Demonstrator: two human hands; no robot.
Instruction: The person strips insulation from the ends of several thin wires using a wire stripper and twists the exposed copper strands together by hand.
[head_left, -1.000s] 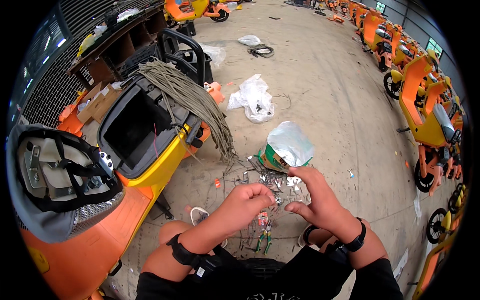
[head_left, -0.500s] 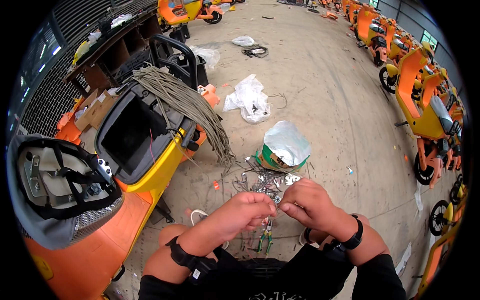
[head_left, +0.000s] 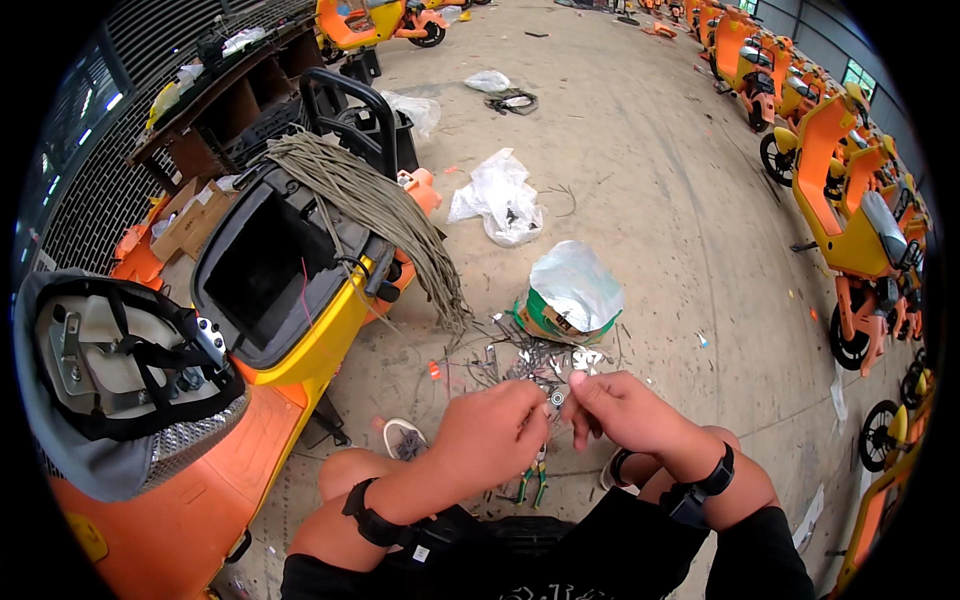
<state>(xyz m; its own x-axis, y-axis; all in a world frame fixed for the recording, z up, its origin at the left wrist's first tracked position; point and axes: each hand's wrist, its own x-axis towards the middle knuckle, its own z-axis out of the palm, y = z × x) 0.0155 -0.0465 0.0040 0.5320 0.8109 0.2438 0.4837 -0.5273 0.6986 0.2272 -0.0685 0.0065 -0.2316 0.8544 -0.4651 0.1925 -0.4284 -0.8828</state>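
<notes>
My left hand (head_left: 497, 428) is closed, its fingertips pressed together; anything in them is too small to make out. Just beside it, my right hand (head_left: 630, 412) is also curled, thumb against the forefinger, and I cannot make out what it pinches. A narrow gap separates the two hands. Through this gap a small round ring-shaped part (head_left: 557, 398) shows, apparently on the floor. Below the hands lie pliers with green handles (head_left: 532, 483), partly hidden by my left hand. Beyond them is a pile of cut wire scraps (head_left: 515, 362), with white bits (head_left: 586, 357).
An open green-and-white sack (head_left: 572, 290) stands past the scraps. To the left is an orange-yellow scooter (head_left: 335, 325) with an open dark compartment, a bundle of grey-green cables (head_left: 375, 205) and a grey bag (head_left: 130, 370). Rows of scooters (head_left: 850, 220) line the right.
My left hand has turned so its back shows more, and it covers more of the pliers. My right thumb has lifted and the fingers have rotated slightly away from the left hand.
</notes>
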